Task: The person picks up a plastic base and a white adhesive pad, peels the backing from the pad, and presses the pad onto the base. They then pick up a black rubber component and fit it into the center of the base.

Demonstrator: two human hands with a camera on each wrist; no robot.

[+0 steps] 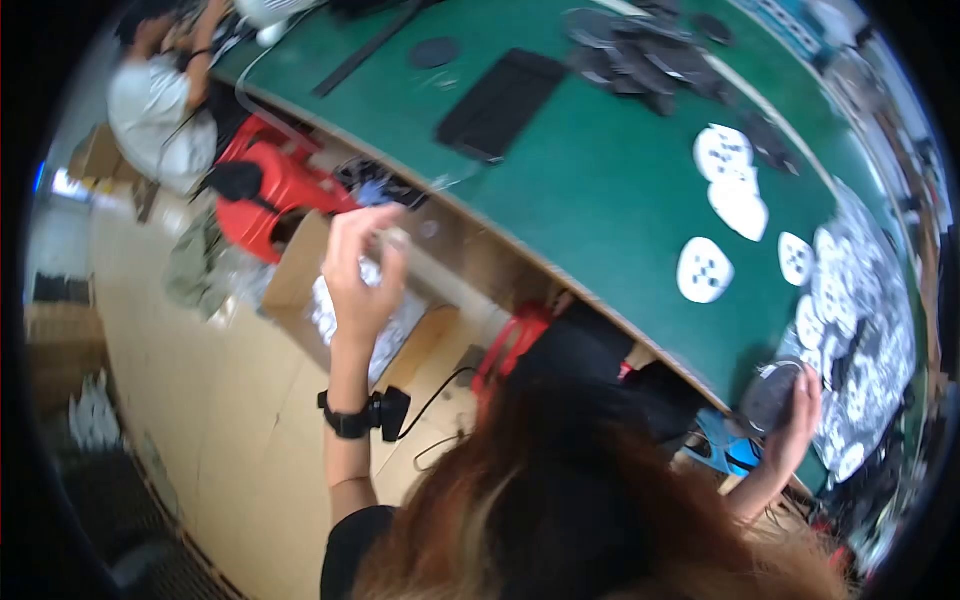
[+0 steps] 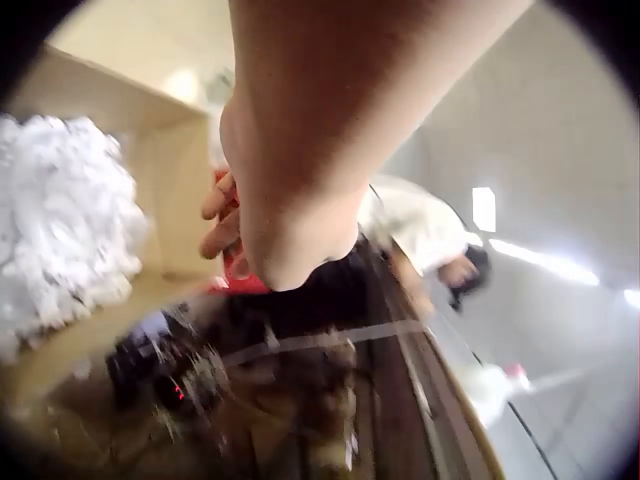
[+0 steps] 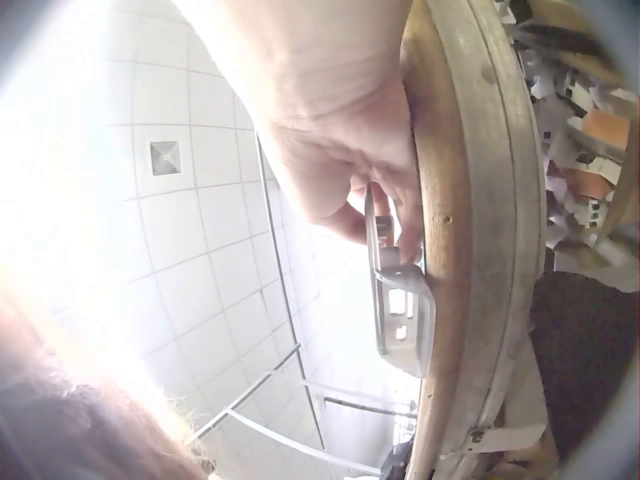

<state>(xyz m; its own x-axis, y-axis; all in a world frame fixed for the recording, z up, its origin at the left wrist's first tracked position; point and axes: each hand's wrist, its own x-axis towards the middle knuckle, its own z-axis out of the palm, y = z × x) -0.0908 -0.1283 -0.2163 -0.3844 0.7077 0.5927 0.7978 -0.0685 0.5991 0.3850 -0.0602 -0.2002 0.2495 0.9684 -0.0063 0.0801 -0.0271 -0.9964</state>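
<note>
The left hand [image 1: 362,270] is blurred, its fingers bent toward the thumb; whether it pinches anything cannot be told. A pale see-through strip [image 1: 450,275] runs from near its fingertips toward the table edge, too smeared to say whether it touches them. In the left wrist view the forearm hides most of this hand.

The right hand [image 1: 796,420] grasps a round grey piece [image 1: 770,402], fingers at its rim. In the right wrist view the piece shows nearly edge-on, with slots in its paler side, and some of the fingers are hidden behind it. The hair [image 1: 640,490] covers the floor and table edge between the two arms.

The right hand is at the near edge of the green table [image 1: 600,240], with a shiny plastic bag [image 1: 870,330] just beside it on its outer side. Ahead of it, a stretch of green surface reaches to a white piece [image 1: 705,270] with dark marks.

The left hand is off the table, over a cardboard box [image 1: 297,272] of white items; pale floor [image 1: 220,400] spreads to its outer side, and a red stool [image 1: 265,190] stands beyond it.
</note>
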